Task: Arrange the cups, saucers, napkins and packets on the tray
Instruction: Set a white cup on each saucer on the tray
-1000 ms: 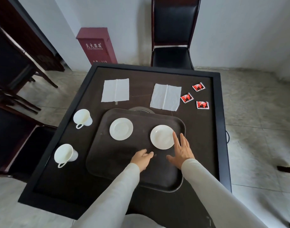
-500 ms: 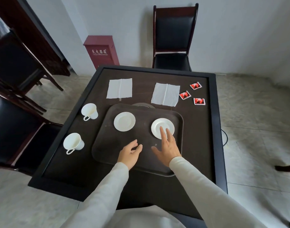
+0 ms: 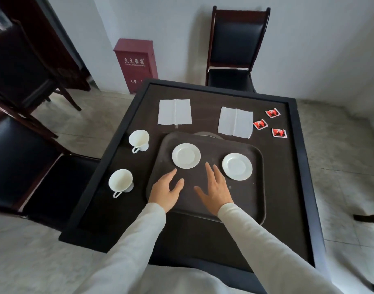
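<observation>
A dark tray [image 3: 257, 200] lies on the black table and carries two white saucers, one at the left [image 3: 186, 155] and one at the right [image 3: 237, 166]. My left hand [image 3: 166, 192] and my right hand [image 3: 215, 187] hover open over the tray's near half, holding nothing. Two white cups stand on the table left of the tray, one farther [image 3: 139, 140] and one nearer [image 3: 120, 182]. Behind the tray lie two white napkins, left [image 3: 174, 111] and right [image 3: 235, 122]. Three red packets [image 3: 260, 124] [image 3: 272, 113] [image 3: 279, 133] sit at the far right.
The table [image 3: 300, 187] has a raised black rim. A round metal disc [image 3: 205, 135] peeks out from under the tray's far edge. Dark chairs stand behind the table [image 3: 234, 49] and to its left [image 3: 23, 166]. A red cabinet [image 3: 136, 62] stands against the wall.
My right hand has drawn back from the right saucer toward the tray's middle. My left hand has opened and shifted left. The view has pulled back and tilted up.
</observation>
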The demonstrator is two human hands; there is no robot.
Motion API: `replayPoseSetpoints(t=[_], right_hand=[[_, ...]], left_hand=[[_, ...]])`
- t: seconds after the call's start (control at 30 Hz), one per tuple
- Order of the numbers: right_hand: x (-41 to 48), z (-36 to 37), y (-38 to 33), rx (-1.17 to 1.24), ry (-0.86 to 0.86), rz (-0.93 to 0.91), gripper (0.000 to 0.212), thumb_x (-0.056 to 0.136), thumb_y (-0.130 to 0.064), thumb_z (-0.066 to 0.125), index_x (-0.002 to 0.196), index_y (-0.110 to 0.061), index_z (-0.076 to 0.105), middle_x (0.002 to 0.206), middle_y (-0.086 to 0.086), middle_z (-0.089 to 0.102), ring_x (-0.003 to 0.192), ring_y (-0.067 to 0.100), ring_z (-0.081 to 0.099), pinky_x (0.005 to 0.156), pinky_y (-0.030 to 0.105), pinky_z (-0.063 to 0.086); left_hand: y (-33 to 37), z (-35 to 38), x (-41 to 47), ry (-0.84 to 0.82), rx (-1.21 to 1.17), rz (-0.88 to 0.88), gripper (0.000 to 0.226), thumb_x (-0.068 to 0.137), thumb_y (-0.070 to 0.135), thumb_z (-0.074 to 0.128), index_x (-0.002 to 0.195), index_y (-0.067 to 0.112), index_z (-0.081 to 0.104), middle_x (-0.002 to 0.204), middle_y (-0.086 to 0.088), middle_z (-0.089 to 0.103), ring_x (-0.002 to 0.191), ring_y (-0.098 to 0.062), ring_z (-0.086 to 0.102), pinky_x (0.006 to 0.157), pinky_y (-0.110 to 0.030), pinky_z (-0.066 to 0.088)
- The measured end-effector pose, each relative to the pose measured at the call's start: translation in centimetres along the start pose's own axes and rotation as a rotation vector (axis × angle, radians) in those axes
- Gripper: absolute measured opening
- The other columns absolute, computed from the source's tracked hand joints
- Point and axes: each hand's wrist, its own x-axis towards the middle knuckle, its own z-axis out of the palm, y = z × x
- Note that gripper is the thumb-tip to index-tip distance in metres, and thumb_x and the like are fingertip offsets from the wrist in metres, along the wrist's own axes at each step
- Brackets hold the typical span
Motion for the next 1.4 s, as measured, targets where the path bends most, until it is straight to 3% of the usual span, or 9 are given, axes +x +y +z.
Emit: replayPoseSetpoints(t=[0.33, 0.53, 0.7, 0.83, 0.97, 1.07, 1.17, 1.3, 1.4], right_hand=[[2.2, 9.4, -11.1, 0.033, -0.147, -0.009, 0.088, 0.097, -0.042, 0.061, 0.162, -0.029, 0.003, 0.169, 0.006, 0.005, 0.155, 0.028, 0.011, 0.122, 0.04, 0.022], [3.4, 13.6, -16.2, 0.042, -0.243, 0.011, 0.088, 0.096, -0.04, 0.061, 0.162, -0.028, 0.003, 0.169, 0.006, 0.007, 0.153, 0.029, 0.02, 0.12, 0.039, 0.026], [4.0, 16.5, -18.9, 0.111, -0.266, 0.088, 0.089, 0.096, -0.043, 0.063, 0.162, -0.027, 0.004, 0.168, 0.004, 0.016, 0.148, 0.025, 0.033, 0.117, 0.04, 0.034], [4.4, 18.4, -20.8, 0.317, -0.29, 0.298, 0.091, 0.093, -0.047, 0.065, 0.161, -0.029, 0.007, 0.162, 0.002, 0.031, 0.118, 0.014, 0.056, 0.106, 0.035, 0.04], [4.7, 20.2, -21.7, 0.444, -0.288, 0.479, 0.09, 0.091, -0.052, 0.063, 0.16, -0.022, 0.014, 0.155, 0.003, 0.042, 0.141, 0.027, 0.043, 0.112, 0.041, 0.036], [4.5, 21.2, -22.3, 0.5, -0.256, 0.498, 0.076, 0.089, -0.052, 0.066, 0.15, -0.025, 0.032, 0.125, -0.005, 0.055, 0.119, 0.021, 0.057, 0.09, 0.029, 0.043], [4.6, 21.7, -22.3, 0.584, -0.205, 0.506, 0.067, 0.086, -0.047, 0.07, 0.144, -0.03, 0.04, 0.113, -0.012, 0.055, 0.1, 0.01, 0.057, 0.085, 0.026, 0.047], [4.6, 21.5, -21.7, 0.626, -0.211, 0.477, 0.076, 0.083, -0.039, 0.077, 0.147, -0.033, 0.038, 0.123, -0.008, 0.056, 0.112, 0.015, 0.058, 0.1, 0.038, 0.054], [4.8, 21.3, -21.1, 0.607, -0.227, 0.428, 0.079, 0.083, -0.031, 0.078, 0.149, -0.036, 0.035, 0.124, -0.01, 0.054, 0.118, 0.015, 0.053, 0.099, 0.031, 0.049]], left_hand=[[-9.7, -11.5, 2.1, 0.086, -0.07, -0.121, 0.05, 0.1, 0.038, 0.059, 0.148, 0.025, 0.051, 0.148, 0.0, 0.054, 0.14, -0.021, 0.046, 0.11, -0.027, 0.033], [-13.9, -15.7, 3.4, 0.136, -0.097, -0.15, 0.053, 0.1, 0.035, 0.059, 0.15, 0.025, 0.047, 0.148, 0.001, 0.054, 0.135, -0.02, 0.05, 0.112, -0.035, 0.04], [-16.3, -16.8, 5.2, 0.145, -0.169, -0.202, 0.051, 0.1, 0.038, 0.059, 0.148, 0.028, 0.048, 0.146, 0.002, 0.052, 0.115, -0.009, 0.054, 0.061, 0.0, 0.044], [-17.5, -17.1, 6.7, 0.088, -0.151, -0.283, 0.056, 0.1, 0.045, 0.054, 0.152, 0.03, 0.041, 0.152, 0.001, 0.048, 0.113, -0.013, 0.057, 0.093, -0.028, 0.041], [-18.6, -16.7, 7.3, 0.005, -0.207, -0.344, 0.058, 0.1, 0.049, 0.053, 0.153, 0.031, 0.039, 0.152, 0.001, 0.049, 0.136, -0.024, 0.049, 0.112, -0.044, 0.041], [-19.0, -16.3, 7.7, -0.022, -0.239, -0.375, 0.056, 0.1, 0.049, 0.053, 0.152, 0.031, 0.041, 0.15, -0.001, 0.05, 0.135, -0.027, 0.05, 0.109, -0.051, 0.046], [-19.2, -15.9, 7.9, -0.025, -0.26, -0.381, 0.049, 0.101, 0.046, 0.054, 0.146, 0.028, 0.049, 0.141, -0.003, 0.056, 0.124, -0.027, 0.058, 0.101, -0.049, 0.054], [-19.1, -15.2, 7.6, 0.002, -0.294, -0.399, 0.043, 0.1, 0.047, 0.055, 0.138, 0.027, 0.055, 0.129, -0.002, 0.061, 0.112, -0.024, 0.063, 0.09, -0.045, 0.061], [-19.1, -14.9, 7.4, 0.02, -0.328, -0.413, 0.04, 0.1, 0.045, 0.056, 0.136, 0.027, 0.056, 0.126, -0.001, 0.061, 0.11, -0.022, 0.063, 0.09, -0.044, 0.061]])
